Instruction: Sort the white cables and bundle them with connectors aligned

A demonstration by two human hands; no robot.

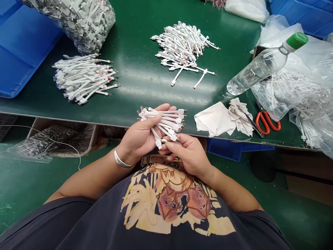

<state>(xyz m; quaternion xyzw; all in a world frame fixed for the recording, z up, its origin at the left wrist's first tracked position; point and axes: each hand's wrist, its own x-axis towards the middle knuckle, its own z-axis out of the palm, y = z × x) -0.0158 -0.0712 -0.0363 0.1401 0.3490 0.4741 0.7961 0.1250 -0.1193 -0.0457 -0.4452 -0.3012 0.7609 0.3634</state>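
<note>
1. The left hand (142, 137) holds a fanned bundle of short flat white cables with metal connectors (166, 121) above the table edge, its fingers (166, 110) curled beneath and its thumb pressed across the middle.
2. The right hand (188, 154) has its fingers (170, 146) pressed together, pinching the bundle's lower ends.
3. The green rubber-topped table (135, 100) carries loose piles of white cables (182, 48), a clear plastic bottle with a green cap (260, 67), crumpled white cloths (214, 119) and red-handled steel scissors (267, 121).
4. A blue plastic crate (20, 45) sits at the table's far left; a green floor (15, 194) lies below.
</note>
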